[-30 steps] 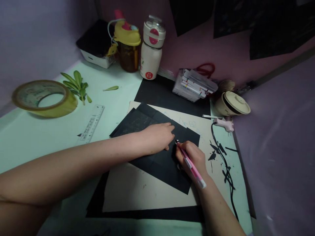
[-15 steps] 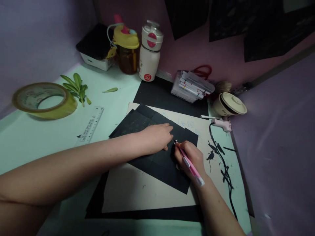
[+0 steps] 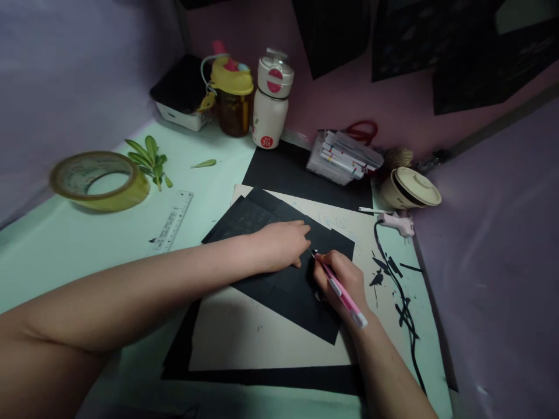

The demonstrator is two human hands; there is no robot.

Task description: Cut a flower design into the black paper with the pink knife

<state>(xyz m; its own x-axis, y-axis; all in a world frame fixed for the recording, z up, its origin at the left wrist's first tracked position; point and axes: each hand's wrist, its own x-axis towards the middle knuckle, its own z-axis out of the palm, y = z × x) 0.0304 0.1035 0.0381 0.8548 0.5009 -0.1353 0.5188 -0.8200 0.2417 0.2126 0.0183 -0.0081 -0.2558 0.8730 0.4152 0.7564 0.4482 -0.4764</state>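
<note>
Flat on the black paper (image 3: 288, 302) lies my left hand (image 3: 286, 244), fingers stretched out and pressing on the sheet. In a pen grip, my right hand (image 3: 343, 279) holds a pink craft knife (image 3: 343, 293) with a slim, pen-like body. Its tip meets the paper just right of my left fingertips. Faint line marks show on the sheet's upper left part. Beneath it is a pale board (image 3: 236, 343), which rests on larger black sheets (image 3: 262, 378).
Black paper scraps (image 3: 378, 278) and a dark cable (image 3: 396, 282) lie on the right. On the left are a tape roll (image 3: 105, 192), a leafy sprig (image 3: 152, 160) and a clear ruler (image 3: 174, 221). Behind stand a white bottle (image 3: 271, 110), a yellow-lidded cup (image 3: 233, 99) and a marker case (image 3: 343, 157).
The view has shifted a little, so the things on the left appear farther right and lower. Both hands keep nearly the same place on the black paper.
</note>
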